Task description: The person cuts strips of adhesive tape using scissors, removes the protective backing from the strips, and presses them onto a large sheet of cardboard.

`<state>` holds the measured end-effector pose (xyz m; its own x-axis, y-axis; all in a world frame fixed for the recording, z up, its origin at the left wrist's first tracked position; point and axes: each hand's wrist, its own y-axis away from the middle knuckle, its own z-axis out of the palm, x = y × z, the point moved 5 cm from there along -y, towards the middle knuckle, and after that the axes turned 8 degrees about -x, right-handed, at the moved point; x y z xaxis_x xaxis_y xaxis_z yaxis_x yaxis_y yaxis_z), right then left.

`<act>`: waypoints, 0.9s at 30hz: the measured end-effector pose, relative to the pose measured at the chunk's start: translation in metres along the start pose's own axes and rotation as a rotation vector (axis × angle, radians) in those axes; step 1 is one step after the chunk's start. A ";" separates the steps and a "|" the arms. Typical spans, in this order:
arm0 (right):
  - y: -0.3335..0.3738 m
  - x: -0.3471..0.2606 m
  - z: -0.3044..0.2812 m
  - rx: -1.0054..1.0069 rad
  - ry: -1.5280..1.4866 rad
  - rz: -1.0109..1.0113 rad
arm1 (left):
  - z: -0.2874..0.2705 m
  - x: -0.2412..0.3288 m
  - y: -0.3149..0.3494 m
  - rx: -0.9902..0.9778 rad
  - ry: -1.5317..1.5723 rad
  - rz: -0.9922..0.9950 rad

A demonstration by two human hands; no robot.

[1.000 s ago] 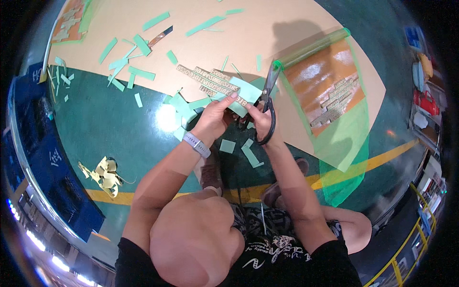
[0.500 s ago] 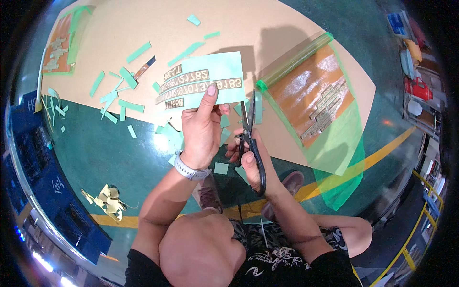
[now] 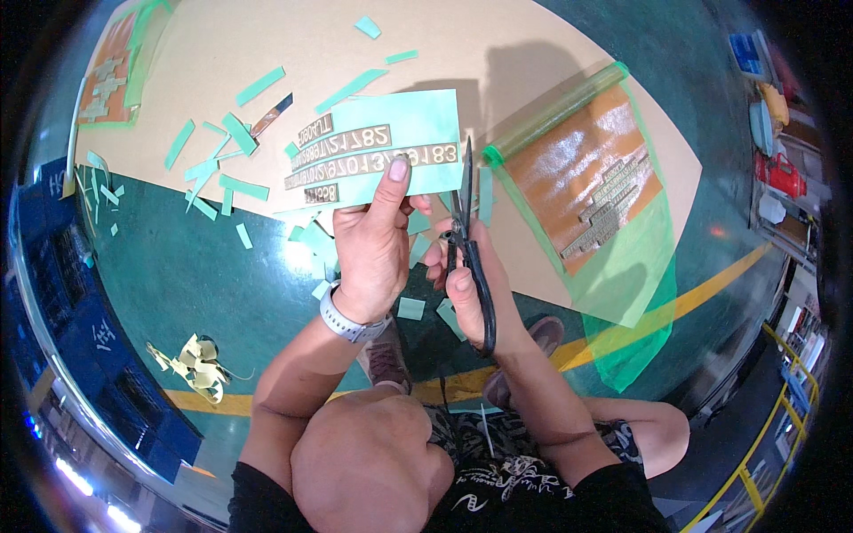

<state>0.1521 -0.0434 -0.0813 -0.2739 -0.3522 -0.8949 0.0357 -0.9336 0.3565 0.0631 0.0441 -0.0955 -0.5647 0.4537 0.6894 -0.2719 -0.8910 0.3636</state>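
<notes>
My left hand [image 3: 378, 235] grips a pale green sheet [image 3: 418, 111] by its lower edge, thumb on top. Dark strips with raised lettering [image 3: 355, 140] run across this sheet in several rows. In my right hand [image 3: 475, 293] is a pair of black-handled scissors [image 3: 464, 233], with my thumb and fingers at the handles. The blades point away from me, beside the sheet's right edge; whether they touch it I cannot tell. Behind the sheet lies a tan board [image 3: 426, 31] on the floor, strewn with green offcuts [image 3: 259, 86].
Right on the board, an orange-brown panel [image 3: 577, 151] with lettered strips lies under green film [image 3: 644, 275], rolled at one side. A similar panel [image 3: 107, 89] is far left. Crumpled cream scraps [image 3: 203, 369] lie on the green floor. Blue containers [image 3: 107, 346] stand left; a yellow rail [image 3: 786, 400] stands right.
The scissors have moved a little away from me, so their blade tips reach further up beside the sheet. The sheet and my left hand have shifted only slightly.
</notes>
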 end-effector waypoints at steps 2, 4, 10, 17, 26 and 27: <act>0.000 -0.001 0.002 -0.005 -0.013 0.012 | -0.001 0.001 0.000 0.001 -0.006 0.006; -0.001 -0.002 0.004 -0.009 -0.014 0.018 | -0.001 0.003 0.002 0.007 -0.015 -0.006; -0.001 -0.006 0.004 0.006 0.056 0.035 | -0.001 0.006 0.002 -0.011 -0.003 -0.004; -0.001 -0.002 0.005 0.068 0.101 0.033 | -0.002 0.009 0.002 0.004 0.002 0.006; 0.002 0.001 -0.001 0.096 0.087 0.061 | -0.002 0.009 0.002 0.011 0.024 -0.003; 0.002 0.001 -0.002 0.104 0.083 0.067 | -0.002 0.009 0.001 0.015 0.025 -0.004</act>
<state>0.1534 -0.0454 -0.0820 -0.1938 -0.4213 -0.8860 -0.0498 -0.8977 0.4378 0.0563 0.0469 -0.0897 -0.5826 0.4568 0.6723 -0.2627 -0.8886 0.3761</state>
